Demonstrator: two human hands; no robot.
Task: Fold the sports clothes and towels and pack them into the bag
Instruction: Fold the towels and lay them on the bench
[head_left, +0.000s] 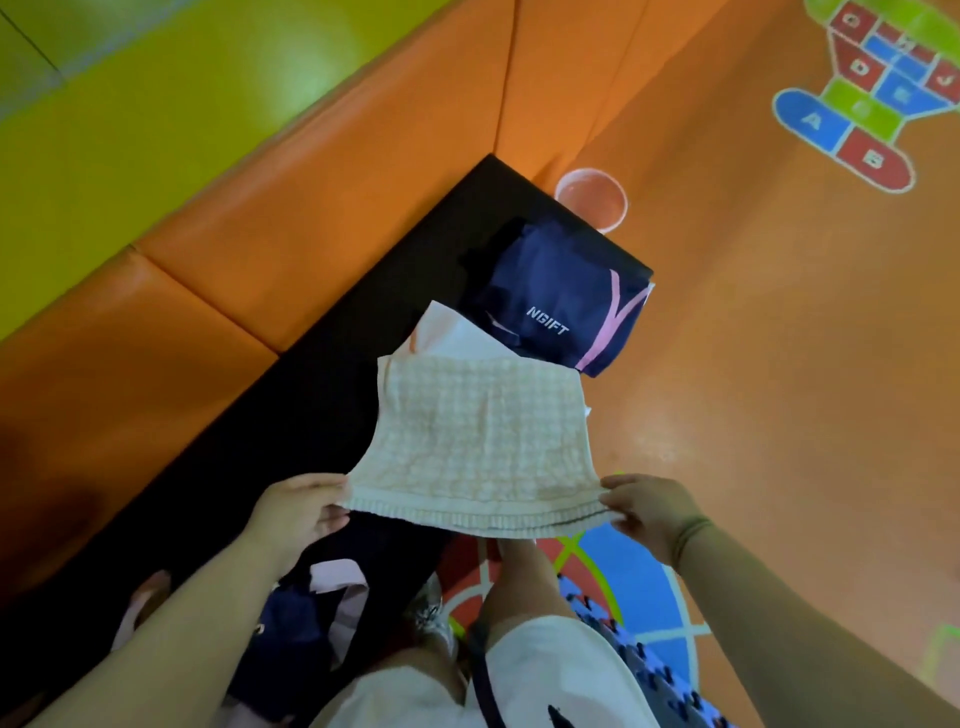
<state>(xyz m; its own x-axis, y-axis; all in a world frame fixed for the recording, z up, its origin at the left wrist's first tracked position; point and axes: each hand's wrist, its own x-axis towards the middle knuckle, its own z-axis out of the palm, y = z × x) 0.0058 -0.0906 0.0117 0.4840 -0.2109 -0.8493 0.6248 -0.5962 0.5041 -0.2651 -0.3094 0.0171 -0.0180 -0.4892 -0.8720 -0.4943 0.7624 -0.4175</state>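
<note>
A person holds a cream waffle towel (478, 441) above the black bench (311, 405), the left hand (298, 512) and right hand (652, 512) each pinching a near corner. At the bench's far end lies a navy garment (550, 291) with pink stripes. Just past that end stands a pink cup (592, 197). More navy and pink clothes (311, 623) lie at the bench's near end.

floor: glossy orange floor (753, 364), marked with a lettered hopscotch grid (878, 88) and a pale circle (591, 196) | wall: lined with orange padded panels (311, 208), green padding (130, 104) above | furniture: black bench (311, 415) set along panels | blue foam puzzle mat (613, 613) laid on floor
</note>
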